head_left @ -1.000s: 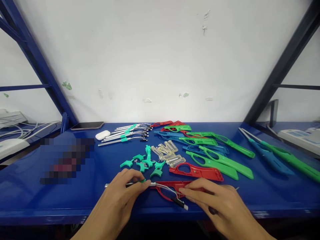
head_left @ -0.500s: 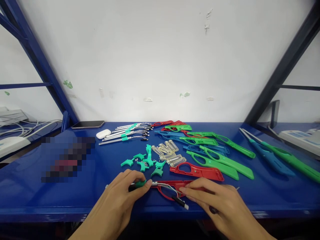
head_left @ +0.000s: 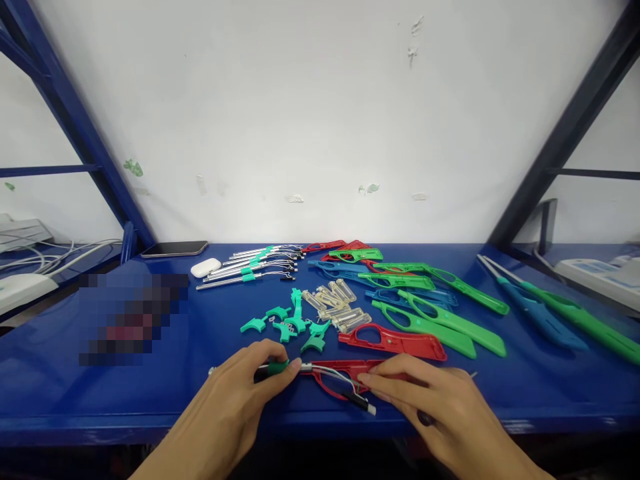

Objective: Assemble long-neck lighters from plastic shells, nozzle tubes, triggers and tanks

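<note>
My left hand (head_left: 253, 380) pinches a metal lighter tube (head_left: 306, 367) with a green collar (head_left: 278, 367), lying at the narrow end of a red lighter handle half (head_left: 345, 367). White wires run from the tube to a black igniter piece (head_left: 356, 400) with a white tip, hanging over the handle's loop. My right hand (head_left: 425, 393) has thumb and fingertips closed on the red handle half, beside the wires. A slim tool with a dark end (head_left: 425, 419) is tucked in this hand, mostly hidden. Behind lies another red handle half (head_left: 400, 342).
Green triggers (head_left: 295, 323) and clear fuel tanks (head_left: 345, 313) lie beyond my hands. Farther back are several wired tubes (head_left: 235, 275). Green handle halves (head_left: 440, 330) and finished-looking lighters (head_left: 545, 313) lie right. A phone (head_left: 175, 249) and white case (head_left: 205, 268) sit left.
Very little differs. The whole view has shifted slightly, and both hands keep their grips in nearly the same place.
</note>
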The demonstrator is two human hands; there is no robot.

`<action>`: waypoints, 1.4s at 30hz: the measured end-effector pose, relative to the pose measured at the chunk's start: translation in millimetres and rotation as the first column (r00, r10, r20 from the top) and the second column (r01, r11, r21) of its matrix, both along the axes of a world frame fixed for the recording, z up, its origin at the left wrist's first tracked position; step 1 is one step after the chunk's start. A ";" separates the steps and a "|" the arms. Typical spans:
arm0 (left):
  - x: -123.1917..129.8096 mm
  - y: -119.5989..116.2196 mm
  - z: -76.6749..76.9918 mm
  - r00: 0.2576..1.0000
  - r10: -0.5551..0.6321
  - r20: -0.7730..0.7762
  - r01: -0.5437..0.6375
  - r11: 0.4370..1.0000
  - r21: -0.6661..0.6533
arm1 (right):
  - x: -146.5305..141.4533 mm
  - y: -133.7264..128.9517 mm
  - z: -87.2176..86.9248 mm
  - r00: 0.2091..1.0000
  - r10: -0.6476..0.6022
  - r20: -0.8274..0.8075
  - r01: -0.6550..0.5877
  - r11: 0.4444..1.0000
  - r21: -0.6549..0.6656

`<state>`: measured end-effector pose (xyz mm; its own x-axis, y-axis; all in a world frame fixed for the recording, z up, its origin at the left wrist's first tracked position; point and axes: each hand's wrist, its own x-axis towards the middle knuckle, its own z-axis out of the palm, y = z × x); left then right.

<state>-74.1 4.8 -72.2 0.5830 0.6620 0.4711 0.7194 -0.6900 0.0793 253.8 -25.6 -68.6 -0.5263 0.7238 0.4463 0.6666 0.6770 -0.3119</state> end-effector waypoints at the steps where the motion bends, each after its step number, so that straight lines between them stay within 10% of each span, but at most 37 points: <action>1: 0.7 -0.5 -0.5 1.000 0.007 0.010 -0.007 1.000 -0.008 | -0.1 0.0 0.0 1.000 0.000 -0.002 0.000 1.000 -0.002; 21: 10.9 3.7 8.5 0.945 0.196 0.262 -0.159 0.975 -0.157 | 2.0 0.3 -2.5 1.000 -0.024 0.012 0.024 1.000 0.009; 42: 7.4 -7.9 23.1 0.994 -0.044 0.096 0.067 0.967 -0.248 | 3.7 -0.5 -6.9 1.000 -0.020 -0.004 0.020 1.000 -0.023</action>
